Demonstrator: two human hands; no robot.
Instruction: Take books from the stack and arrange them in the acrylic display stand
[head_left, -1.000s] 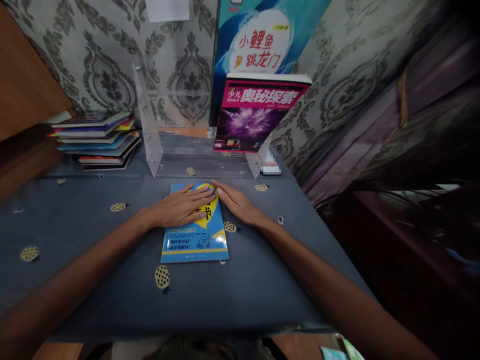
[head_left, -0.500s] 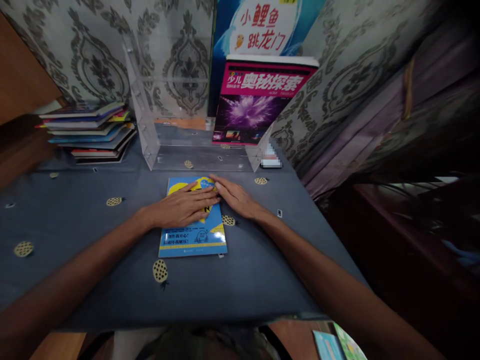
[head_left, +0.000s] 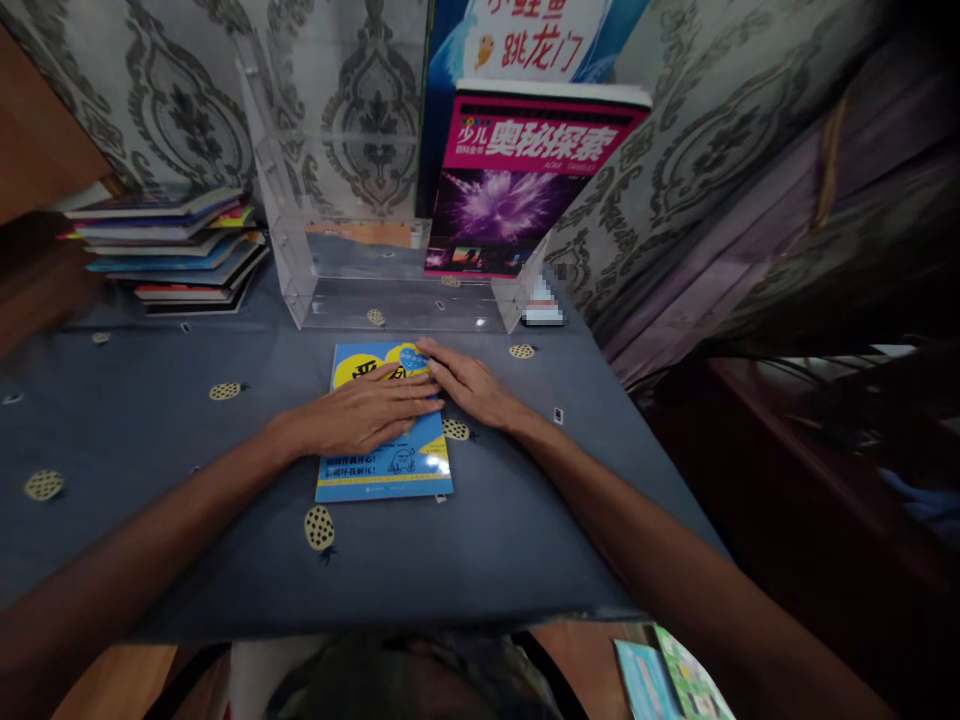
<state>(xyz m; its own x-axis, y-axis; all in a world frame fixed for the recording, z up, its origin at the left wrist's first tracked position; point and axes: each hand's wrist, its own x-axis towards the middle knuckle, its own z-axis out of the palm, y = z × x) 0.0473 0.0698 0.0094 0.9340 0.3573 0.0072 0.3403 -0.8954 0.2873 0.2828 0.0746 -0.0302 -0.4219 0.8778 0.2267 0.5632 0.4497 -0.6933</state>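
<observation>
A blue and yellow book (head_left: 384,482) lies closed on the cloth-covered table in front of me. Flat across the middle of its cover rests my left hand (head_left: 367,408), fingers stretched out to the right and hiding part of the title. My right hand (head_left: 472,385) reaches in from the right, with its extended fingertips touching the book's upper right corner, close to the left fingertips. Neither hand is closed around anything. Behind the book stands a clear acrylic rack (head_left: 397,305), with a magenta and purple book (head_left: 487,205) upright at its right side.
Several books form a stack (head_left: 180,250) at the back left. A taller blue book (head_left: 450,50) stands behind the magenta one, against the patterned curtain (head_left: 367,110). The table's (head_left: 225,540) front edge runs near my body. More books (head_left: 649,680) lie low at the bottom right.
The left hand has slid slightly down the cover, showing more of the title. The right hand stays at the corner. The whole view has shifted slightly.
</observation>
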